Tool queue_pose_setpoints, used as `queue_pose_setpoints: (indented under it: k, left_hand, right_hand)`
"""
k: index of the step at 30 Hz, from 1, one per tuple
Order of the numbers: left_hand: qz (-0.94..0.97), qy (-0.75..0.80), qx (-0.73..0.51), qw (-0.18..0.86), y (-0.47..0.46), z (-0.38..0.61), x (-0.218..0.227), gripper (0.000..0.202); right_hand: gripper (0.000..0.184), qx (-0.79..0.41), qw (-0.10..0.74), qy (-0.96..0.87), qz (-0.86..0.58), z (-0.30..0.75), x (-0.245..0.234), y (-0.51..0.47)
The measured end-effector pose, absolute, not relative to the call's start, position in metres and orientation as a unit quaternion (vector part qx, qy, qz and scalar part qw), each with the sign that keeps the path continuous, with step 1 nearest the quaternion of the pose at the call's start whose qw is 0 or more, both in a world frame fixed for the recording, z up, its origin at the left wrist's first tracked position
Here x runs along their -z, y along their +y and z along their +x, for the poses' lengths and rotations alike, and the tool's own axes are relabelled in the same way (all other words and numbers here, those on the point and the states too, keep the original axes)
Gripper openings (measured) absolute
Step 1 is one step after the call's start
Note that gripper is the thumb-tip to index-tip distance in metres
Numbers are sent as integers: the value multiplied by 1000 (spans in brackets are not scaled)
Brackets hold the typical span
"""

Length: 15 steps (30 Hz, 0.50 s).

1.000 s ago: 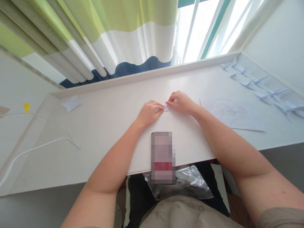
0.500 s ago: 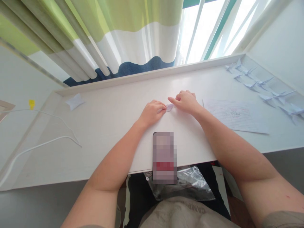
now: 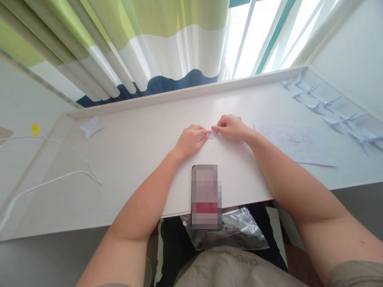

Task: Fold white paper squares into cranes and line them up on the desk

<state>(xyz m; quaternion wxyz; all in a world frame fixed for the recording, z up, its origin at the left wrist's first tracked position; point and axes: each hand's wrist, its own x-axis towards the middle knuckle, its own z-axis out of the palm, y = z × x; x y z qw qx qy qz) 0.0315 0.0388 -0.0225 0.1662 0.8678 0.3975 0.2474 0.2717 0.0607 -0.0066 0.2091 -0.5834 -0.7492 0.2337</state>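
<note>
A small piece of folded white paper (image 3: 211,135) lies between my two hands over the middle of the desk. My left hand (image 3: 191,140) is closed on its left end, thumb below and fingers above. The fingertips of my right hand (image 3: 229,126) pinch its right end, with the other fingers curled. Most of the paper's shape is hidden behind my fingers. To the right of my right hand lies a lined sheet with writing (image 3: 296,143), flat on the desk. Nearer my body, a phone (image 3: 206,195) with a blurred screen reaches over the desk's front edge.
Several folded paper figures (image 3: 321,104) stand in a row along the right side of the white desk (image 3: 143,183). Another white folded paper (image 3: 91,126) sits at the far left, above a white cable (image 3: 56,179). Clear plastic (image 3: 239,227) lies on my lap.
My right hand has come down and left, and its thumb and fingertips now meet the paper beside my left fingers. The whole view has shifted slightly.
</note>
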Motion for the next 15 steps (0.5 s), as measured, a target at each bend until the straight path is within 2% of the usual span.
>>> queue_pose_setpoints:
  k: [10, 15]
  left_hand:
    - [875, 381, -262, 146, 37, 27, 22, 25]
    - [876, 387, -258, 128, 38, 26, 21, 18]
  right_hand:
    - [46, -160, 229, -757, -590, 267, 17, 63]
    - [25, -203, 298, -755, -547, 274, 16, 63]
